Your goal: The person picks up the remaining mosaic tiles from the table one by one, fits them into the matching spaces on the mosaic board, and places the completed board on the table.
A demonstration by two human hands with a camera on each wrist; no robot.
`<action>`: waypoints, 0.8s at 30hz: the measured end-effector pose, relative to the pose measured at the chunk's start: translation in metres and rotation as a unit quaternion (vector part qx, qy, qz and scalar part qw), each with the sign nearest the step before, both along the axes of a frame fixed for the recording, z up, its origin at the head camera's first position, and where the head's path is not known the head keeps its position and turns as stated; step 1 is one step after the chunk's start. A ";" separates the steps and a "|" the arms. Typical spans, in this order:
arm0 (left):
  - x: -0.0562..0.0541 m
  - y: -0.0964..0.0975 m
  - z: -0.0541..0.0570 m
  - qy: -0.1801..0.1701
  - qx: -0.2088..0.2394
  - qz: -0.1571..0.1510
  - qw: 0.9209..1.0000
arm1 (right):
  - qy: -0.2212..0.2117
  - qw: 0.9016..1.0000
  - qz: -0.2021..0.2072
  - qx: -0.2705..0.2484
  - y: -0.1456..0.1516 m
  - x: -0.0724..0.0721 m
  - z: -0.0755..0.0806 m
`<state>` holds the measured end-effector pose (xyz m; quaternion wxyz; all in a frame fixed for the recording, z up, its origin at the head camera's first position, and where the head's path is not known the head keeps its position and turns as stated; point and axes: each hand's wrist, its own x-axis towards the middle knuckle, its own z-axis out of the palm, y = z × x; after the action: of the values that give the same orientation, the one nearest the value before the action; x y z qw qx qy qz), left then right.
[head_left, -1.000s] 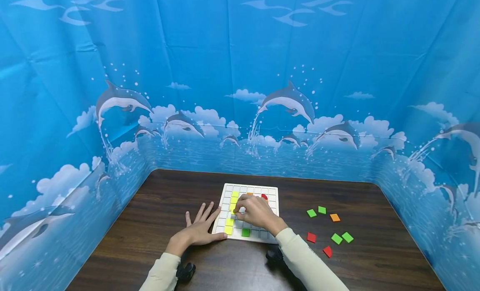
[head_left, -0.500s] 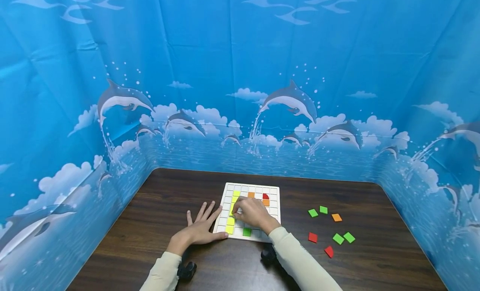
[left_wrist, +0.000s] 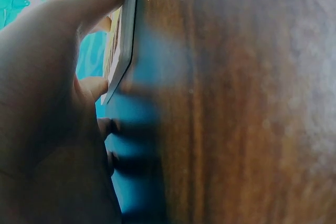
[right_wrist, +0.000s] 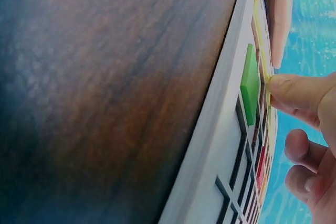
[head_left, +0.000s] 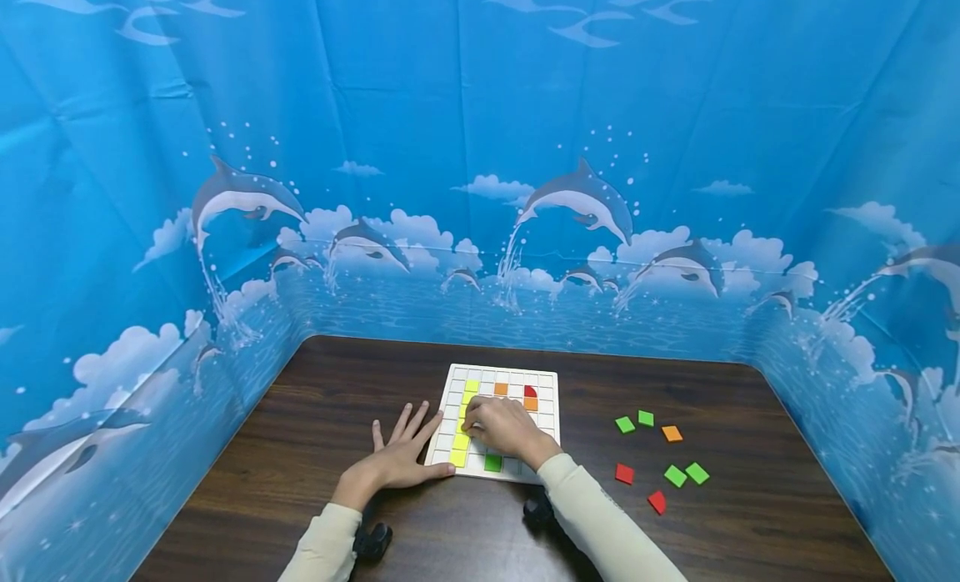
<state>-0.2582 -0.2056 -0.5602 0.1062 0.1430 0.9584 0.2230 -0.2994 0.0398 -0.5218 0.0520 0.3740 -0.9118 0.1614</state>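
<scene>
A left arm in a cream sleeve (head_left: 321,549) is extended over the dark brown wood-grain table (head_left: 750,515), with a black device (head_left: 371,543) worn at its wrist. The left hand (head_left: 401,461) is laid flat with its fingers spread; the thumb is rested on the near left corner of the white square gridded board (head_left: 548,390), and the edge is also touched by the forefinger. Along the left part of the board, a column of flat yellow tiles (head_left: 460,442) is set. Farther right, a green square tile (head_left: 492,463) is seated near the front edge, and an orange square tile (head_left: 500,389) is placed toward the back.

The right hand (head_left: 504,428) is held over the middle of the board, its fingers bent and the tip of its thumb touched to the yellow column; whether a tile is pinched or only pressed cannot be told. Just beyond it, a red quarter-round tile (head_left: 530,391) is set behind a second orange square tile (head_left: 530,403).

Well right of the board, loose pieces are scattered: a red square tile (head_left: 624,474), four green square tiles (head_left: 697,473), a red quarter-round piece (head_left: 657,502) and an orange square piece (head_left: 672,433).
</scene>
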 end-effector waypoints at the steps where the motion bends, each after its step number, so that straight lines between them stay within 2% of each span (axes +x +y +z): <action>1: 0.000 0.000 0.001 0.001 0.002 -0.003 1.000 | 0.001 1.000 -0.001 0.001 0.000 0.000 0.000; 7: 0.001 0.000 0.002 0.001 0.003 -0.007 1.000 | 0.002 1.000 -0.005 0.004 0.001 0.001 0.001; 14: 0.000 0.001 0.002 -0.011 -0.010 0.007 1.000 | 0.008 1.000 -0.006 0.011 0.001 0.003 0.000; 19: 0.005 0.003 0.015 -0.023 -0.002 0.003 1.000 | 0.009 1.000 -0.007 0.014 0.002 0.004 0.000; 20: 0.004 0.003 0.013 -0.017 0.002 -0.002 1.000 | 0.008 1.000 -0.007 0.014 0.002 0.004 0.000; 24: 0.007 0.004 0.020 -0.017 0.003 -0.005 1.000 | 0.009 1.000 -0.005 0.014 0.004 0.004 0.000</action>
<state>-0.2516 -0.2012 -0.5407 0.1233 0.1444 0.9551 0.2277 -0.2955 0.0435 -0.5215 0.0558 0.3716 -0.9153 0.1450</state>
